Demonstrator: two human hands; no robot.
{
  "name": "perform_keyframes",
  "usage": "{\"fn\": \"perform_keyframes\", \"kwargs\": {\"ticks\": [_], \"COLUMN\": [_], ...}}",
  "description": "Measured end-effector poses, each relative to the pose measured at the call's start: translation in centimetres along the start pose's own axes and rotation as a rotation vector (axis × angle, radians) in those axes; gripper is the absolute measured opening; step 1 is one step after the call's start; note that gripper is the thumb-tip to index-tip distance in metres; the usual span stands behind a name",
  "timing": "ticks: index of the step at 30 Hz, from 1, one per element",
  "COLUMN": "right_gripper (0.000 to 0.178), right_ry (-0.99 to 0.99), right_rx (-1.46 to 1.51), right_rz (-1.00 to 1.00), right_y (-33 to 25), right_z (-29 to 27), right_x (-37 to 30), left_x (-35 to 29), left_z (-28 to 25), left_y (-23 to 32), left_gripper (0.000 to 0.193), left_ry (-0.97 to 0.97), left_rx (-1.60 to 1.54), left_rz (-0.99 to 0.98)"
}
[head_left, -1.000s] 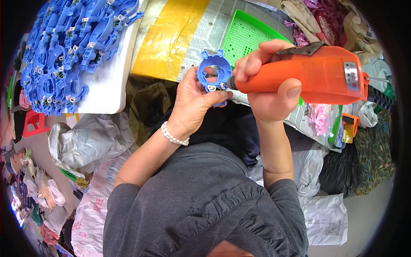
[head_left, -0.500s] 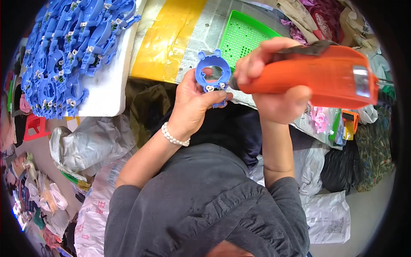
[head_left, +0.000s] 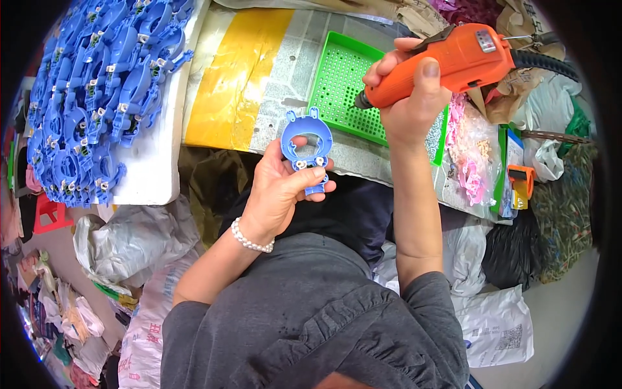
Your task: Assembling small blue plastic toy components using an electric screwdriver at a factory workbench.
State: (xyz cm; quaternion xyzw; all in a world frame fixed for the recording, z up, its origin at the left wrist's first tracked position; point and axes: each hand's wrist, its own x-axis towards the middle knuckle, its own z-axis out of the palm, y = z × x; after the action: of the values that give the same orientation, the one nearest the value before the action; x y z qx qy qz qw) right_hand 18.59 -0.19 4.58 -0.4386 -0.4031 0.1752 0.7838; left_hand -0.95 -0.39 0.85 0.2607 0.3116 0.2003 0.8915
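Note:
My left hand (head_left: 273, 188) pinches a blue plastic ring-shaped part (head_left: 290, 148) with two small ear-like knobs, held upright in front of my body. Two pale fittings sit at its lower side, near my thumb. My right hand (head_left: 414, 110) is wrapped round an orange electric screwdriver (head_left: 457, 59) with a black cord. Its dark tip points down and left over a green perforated tray (head_left: 319, 81), well apart from the blue part. Many small silvery pieces, perhaps screws, lie at the tray's right end, partly behind my right wrist.
A white foam board (head_left: 155, 152) at the left carries several rows of similar blue parts (head_left: 94, 97). Yellow tape (head_left: 236, 78) covers part of the work surface. Pink pieces (head_left: 472, 175) in clear plastic lie at the right. Plastic bags (head_left: 139, 240) stand below the table.
The screwdriver has moved off the blue part, and its tip now hangs over the green tray. My left hand has come slightly down and left with the part.

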Motion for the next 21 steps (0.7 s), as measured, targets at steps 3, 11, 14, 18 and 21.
{"fn": "perform_keyframes", "kwargs": {"ticks": [3,11,14,18,21], "right_gripper": [0.033,0.033,0.035,0.034,0.033], "right_ry": [0.008,0.001,0.001,0.010,0.014], "right_rx": [0.018,-0.007,-0.005,-0.015,-0.006], "right_rz": [0.014,0.012,0.001,0.000,0.002], "right_y": [0.6,1.2,1.5,1.5,1.5], "right_z": [0.0,-0.3,-0.4,-0.4,-0.4], "right_x": [-0.1,-0.4,-0.4,-0.5,-0.5], "left_x": [0.2,0.2,0.2,0.3,0.6], "left_z": [0.0,0.3,0.2,0.3,0.0], "left_y": [-0.1,-0.2,-0.2,0.1,0.0], "left_gripper": [0.049,0.047,0.047,0.047,0.048], "left_ry": [-0.009,0.000,-0.010,-0.019,-0.031], "left_rx": [0.012,0.054,0.080,0.111,0.116], "left_rz": [0.010,0.029,0.034,0.073,0.087]}}
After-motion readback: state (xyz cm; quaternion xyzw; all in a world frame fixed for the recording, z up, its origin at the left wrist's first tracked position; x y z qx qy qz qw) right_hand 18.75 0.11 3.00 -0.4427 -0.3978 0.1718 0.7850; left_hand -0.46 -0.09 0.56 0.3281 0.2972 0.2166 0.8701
